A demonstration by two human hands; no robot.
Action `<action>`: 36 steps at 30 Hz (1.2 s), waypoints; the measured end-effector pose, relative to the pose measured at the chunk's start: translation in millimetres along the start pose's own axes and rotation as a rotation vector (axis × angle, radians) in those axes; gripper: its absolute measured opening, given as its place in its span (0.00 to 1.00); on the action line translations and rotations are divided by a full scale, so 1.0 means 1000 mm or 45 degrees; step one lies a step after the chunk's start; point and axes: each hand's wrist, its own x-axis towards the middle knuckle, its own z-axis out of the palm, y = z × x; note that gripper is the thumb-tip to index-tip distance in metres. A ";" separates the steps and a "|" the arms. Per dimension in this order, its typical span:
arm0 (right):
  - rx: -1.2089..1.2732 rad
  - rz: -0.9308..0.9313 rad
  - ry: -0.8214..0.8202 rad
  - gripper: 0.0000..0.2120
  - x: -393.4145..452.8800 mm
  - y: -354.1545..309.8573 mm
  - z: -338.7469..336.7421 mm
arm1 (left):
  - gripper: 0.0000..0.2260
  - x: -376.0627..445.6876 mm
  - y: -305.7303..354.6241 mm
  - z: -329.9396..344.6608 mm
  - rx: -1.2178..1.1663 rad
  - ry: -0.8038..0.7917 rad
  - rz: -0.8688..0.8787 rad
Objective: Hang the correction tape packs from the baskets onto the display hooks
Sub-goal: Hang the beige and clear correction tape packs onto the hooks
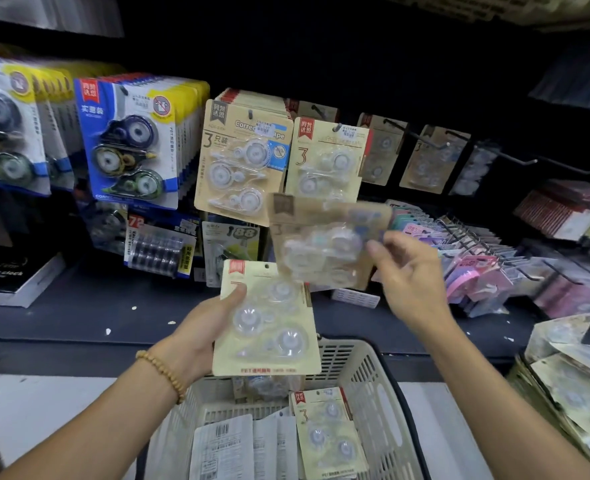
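My left hand (201, 332) grips a beige correction tape pack (269, 320) by its left edge, upright above the basket (369, 368). My right hand (407, 271) pinches the right side of a second beige pack (321, 244), blurred by motion, just below the hanging packs. On the display hooks above hang a row of beige packs (241, 161) and a thinner row (324, 157). More packs (324, 434) lie in the white basket, some face down.
Blue and yellow tape packs (127, 143) fill the hooks at left. Partly bare hooks (515, 159) stick out at right with a few packs behind. Pink stationery racks (473, 265) stand on the dark shelf. Another basket of packs (570, 386) sits at the right edge.
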 end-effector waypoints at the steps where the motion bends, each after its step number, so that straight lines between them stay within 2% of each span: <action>1: 0.023 0.066 0.070 0.11 0.007 -0.002 -0.004 | 0.14 -0.001 0.000 0.003 0.031 0.001 0.029; 5: 0.071 0.272 0.265 0.11 0.033 -0.001 -0.015 | 0.13 0.000 0.003 0.009 -0.010 -0.045 0.148; 9: 0.035 0.380 0.324 0.10 0.061 -0.001 -0.018 | 0.13 0.004 0.004 0.018 -0.039 -0.072 0.201; 20: 0.062 0.495 0.247 0.08 0.154 0.000 0.016 | 0.13 0.022 0.003 0.021 -0.037 -0.073 0.240; 26: 0.037 0.532 0.366 0.10 0.159 0.018 0.019 | 0.13 0.026 0.003 0.015 -0.038 -0.038 0.236; 30: -0.048 0.515 0.368 0.09 0.165 0.023 0.019 | 0.13 0.027 0.001 0.010 -0.043 -0.018 0.225; 34: -0.159 0.563 0.387 0.13 0.166 0.032 0.029 | 0.13 0.025 0.001 0.005 -0.042 -0.010 0.231; 36: -0.169 0.606 0.389 0.11 0.160 0.040 0.032 | 0.13 0.023 0.003 0.004 -0.039 -0.012 0.243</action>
